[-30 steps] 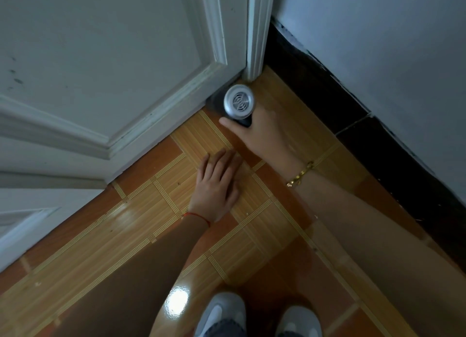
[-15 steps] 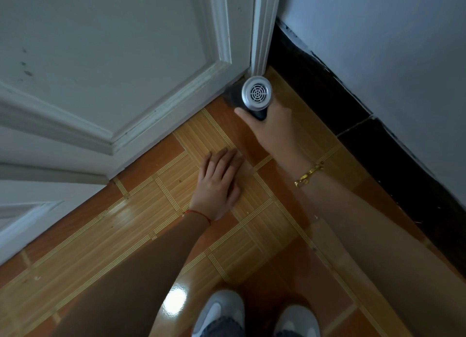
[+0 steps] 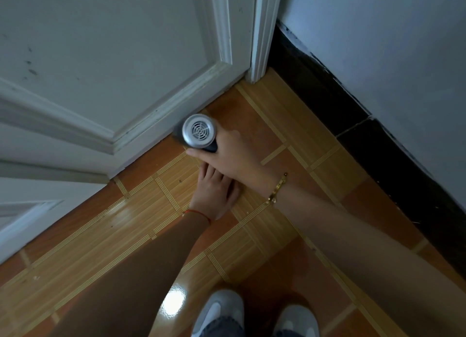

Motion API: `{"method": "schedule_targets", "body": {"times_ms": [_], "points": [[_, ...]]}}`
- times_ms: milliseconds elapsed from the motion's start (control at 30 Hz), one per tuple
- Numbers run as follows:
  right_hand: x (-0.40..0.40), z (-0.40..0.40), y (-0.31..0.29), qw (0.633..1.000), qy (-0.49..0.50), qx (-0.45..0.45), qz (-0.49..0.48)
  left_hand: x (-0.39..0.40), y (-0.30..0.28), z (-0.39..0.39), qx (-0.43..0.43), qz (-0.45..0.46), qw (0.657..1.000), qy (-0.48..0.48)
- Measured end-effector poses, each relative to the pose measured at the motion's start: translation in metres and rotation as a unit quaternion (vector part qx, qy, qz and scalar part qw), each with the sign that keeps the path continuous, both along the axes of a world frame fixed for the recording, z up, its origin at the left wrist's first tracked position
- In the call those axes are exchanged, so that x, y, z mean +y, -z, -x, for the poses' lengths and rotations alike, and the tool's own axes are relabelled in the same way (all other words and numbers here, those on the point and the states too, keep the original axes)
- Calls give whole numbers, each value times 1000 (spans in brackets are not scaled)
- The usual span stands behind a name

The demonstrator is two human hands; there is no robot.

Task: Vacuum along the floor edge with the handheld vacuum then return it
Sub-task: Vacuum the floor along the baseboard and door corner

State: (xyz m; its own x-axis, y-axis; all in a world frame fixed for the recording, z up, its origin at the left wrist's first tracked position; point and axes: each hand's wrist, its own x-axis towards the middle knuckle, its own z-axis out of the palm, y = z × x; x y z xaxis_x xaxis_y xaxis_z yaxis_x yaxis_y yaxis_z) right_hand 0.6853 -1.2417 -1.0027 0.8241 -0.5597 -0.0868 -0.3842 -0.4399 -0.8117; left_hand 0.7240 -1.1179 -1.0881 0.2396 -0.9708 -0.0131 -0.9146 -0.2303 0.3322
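Observation:
The handheld vacuum is a dark cylinder with a silver vented end cap facing me. It points down at the floor edge where the white door meets the orange tiles. My right hand grips its body from the right, thumb along the lower side; the nozzle is hidden beneath it. My left hand lies flat on the tiled floor just below the right hand, fingers straight, its fingertips tucked under the right hand.
The white door frame stands at the corner, with a black skirting strip running along the pale wall on the right. My two grey shoes show at the bottom.
My right hand has slid the vacuum leftward along the door's bottom edge, away from the corner by the frame. My left hand has stayed flat on the tiles.

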Motion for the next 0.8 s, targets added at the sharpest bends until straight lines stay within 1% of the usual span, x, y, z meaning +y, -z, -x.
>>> {"method": "schedule_targets", "body": {"times_ms": [67, 133, 200, 267, 400, 467, 533, 633, 700, 800], "points": [[6, -3, 1, 1000, -25, 5, 1, 0, 1, 0, 26, -31, 999, -9], [4, 0, 2, 1000, -12, 3, -8, 0, 0, 0, 21, -15, 1000, -5], [-5, 7, 3, 999, 27, 4, -18, 0, 0, 0, -5, 26, 1000, 6], [-19, 19, 3, 997, 72, 4, -9, -2, -1, 0, -20, 50, 998, 14], [-48, 43, 3, 983, 184, 5, 26, -3, -2, 0, -16, 45, 999, 21], [-56, 51, 2, 974, 222, -4, 42, -3, -3, 1, -14, 40, 999, 20], [-59, 55, 2, 972, 231, -9, 34, -3, -5, 2, -20, 31, 999, 18], [-61, 60, 2, 978, 208, -3, 17, -3, -10, 4, -37, 18, 999, 16], [-68, 62, 1, 977, 210, -3, 24, -10, -15, 6, -32, 20, 999, -7], [-84, 65, -2, 969, 244, -21, 41, -26, -21, 10, -9, 25, 998, -53]]}}
